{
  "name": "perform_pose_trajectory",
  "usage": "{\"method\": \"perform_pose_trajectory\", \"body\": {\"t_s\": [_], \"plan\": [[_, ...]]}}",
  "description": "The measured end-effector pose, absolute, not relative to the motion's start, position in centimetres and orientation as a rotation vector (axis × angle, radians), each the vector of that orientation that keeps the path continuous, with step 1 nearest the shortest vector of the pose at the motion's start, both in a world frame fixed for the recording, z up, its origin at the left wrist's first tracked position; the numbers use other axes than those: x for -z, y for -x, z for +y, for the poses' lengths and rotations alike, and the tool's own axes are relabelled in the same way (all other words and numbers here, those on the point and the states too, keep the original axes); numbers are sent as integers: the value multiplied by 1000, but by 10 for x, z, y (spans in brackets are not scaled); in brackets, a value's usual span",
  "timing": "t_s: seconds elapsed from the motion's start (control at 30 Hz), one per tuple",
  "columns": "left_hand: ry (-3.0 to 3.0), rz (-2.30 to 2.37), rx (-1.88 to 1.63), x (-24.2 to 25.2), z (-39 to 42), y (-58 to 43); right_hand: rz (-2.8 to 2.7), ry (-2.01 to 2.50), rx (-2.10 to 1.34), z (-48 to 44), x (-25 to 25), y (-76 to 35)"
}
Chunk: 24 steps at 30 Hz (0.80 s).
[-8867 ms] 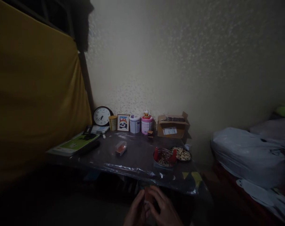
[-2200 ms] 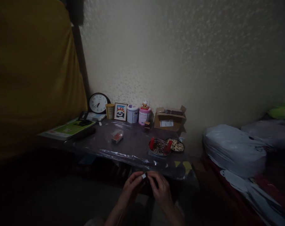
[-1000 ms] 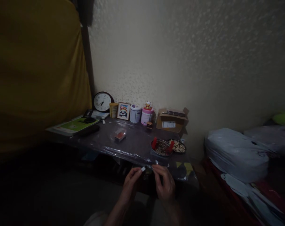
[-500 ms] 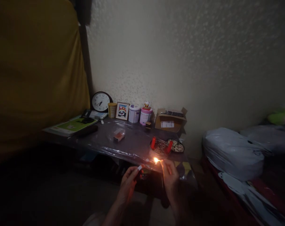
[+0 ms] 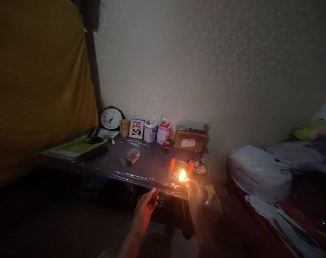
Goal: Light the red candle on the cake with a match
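My right hand pinches a burning match, its flame just in front of a round metal tray on the dark table. Two red candles stand in that tray, one at each side. My left hand is closed round a small matchbox, held below the table's front edge. A second dish of pale sticks sits right of the tray.
Along the wall stand a clock, a small tin, a framed panda picture, two canisters and an open cardboard box. Books lie at the left. A plastic-wrapped box sits mid-table. Bagged bundles lie at the right.
The match has been struck against the box and caught fire. My right hand has carried the flame up and forward to the tray of candles; my left hand has dropped slightly with the matchbox.
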<state>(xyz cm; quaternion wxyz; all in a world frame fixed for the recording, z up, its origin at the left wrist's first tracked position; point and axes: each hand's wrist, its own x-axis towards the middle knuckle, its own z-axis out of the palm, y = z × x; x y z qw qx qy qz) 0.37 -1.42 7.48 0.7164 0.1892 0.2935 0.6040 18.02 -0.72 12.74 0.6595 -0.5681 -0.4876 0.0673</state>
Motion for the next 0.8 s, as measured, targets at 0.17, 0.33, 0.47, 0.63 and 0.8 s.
{"method": "perform_pose_trajectory", "body": {"t_s": [0.17,0.33,0.47,0.63,0.8], "plan": [[-332,662,-1302,-69,-8,-4,-1032,1199,-299,6,-118,-183],[-302,643,-1278,-64,-5,-3,-996,1163,-328,13,-123,-180],[-314,658,-1275,-61,-6,-2,-944,1113,-394,17,-131,-177],[-289,647,-1255,-57,-4,-2,-962,1070,-367,30,-136,-178],[-301,637,-1252,-56,-4,-2,-938,1052,-397,40,-146,-178]]}}
